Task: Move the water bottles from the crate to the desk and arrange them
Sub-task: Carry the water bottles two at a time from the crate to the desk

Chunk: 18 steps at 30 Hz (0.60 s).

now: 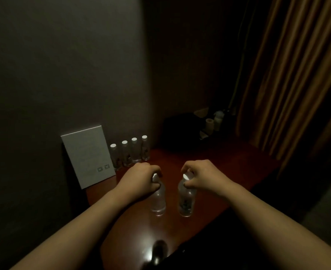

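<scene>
each hand point(141, 179) point(201, 177) around a bottle point(158, 197) point(186, 199), labels illegible

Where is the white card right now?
In the head view the white card stands at the left rear of the desk, leaning against the wall, just left of the row of four bottles.

The room I face is dim. A plain grey wall point(63, 65) fills the 9 to 12 o'clock sector and meets a darker wall at a corner near 12 o'clock. Pleated tan curtains point(289, 75) hang from 1 to 3 o'clock. A reddish-brown wooden counter point(209, 162) runs ahead of me; a light glare lies on its near end at 6 o'clock. A white card point(86, 154) leans on the wall at 10 o'clock.
</scene>
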Available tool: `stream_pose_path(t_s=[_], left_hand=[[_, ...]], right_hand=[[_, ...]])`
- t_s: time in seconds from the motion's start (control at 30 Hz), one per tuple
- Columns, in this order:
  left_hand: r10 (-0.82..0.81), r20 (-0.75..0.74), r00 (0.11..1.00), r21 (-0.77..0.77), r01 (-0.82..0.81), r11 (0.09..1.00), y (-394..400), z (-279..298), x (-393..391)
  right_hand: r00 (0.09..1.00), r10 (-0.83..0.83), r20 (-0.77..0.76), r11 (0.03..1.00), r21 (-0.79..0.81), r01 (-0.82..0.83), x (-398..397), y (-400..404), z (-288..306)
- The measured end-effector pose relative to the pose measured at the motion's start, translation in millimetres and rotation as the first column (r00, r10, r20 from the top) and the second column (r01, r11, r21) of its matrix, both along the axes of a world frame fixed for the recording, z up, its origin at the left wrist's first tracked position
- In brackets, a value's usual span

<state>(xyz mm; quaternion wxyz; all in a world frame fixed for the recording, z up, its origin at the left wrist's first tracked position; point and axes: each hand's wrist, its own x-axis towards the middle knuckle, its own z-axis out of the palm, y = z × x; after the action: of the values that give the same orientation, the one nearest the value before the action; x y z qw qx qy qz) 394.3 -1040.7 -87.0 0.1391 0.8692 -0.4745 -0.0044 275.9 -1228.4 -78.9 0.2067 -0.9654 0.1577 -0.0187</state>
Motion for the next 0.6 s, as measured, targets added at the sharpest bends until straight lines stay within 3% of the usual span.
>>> stream_pose_path(t_s=[0.2, 0.6], left_hand=[[0.107, -0.029, 0.994, -0.022, -0.107, 0.994, -49.4, -7.4, 52.2], [0.124, -0.05, 0.991, -0.03, -0.126, 0.992, -124.2, -18.0, 173.6]], right_hand=[[0.997, 0.073, 0.003, 0.997, -0.014, -0.073, 71.9, -57.2, -10.2], [0.997, 0.079, -0.005, 0.995, -0.064, -0.079, 200.7, -129.9, -23.2]])
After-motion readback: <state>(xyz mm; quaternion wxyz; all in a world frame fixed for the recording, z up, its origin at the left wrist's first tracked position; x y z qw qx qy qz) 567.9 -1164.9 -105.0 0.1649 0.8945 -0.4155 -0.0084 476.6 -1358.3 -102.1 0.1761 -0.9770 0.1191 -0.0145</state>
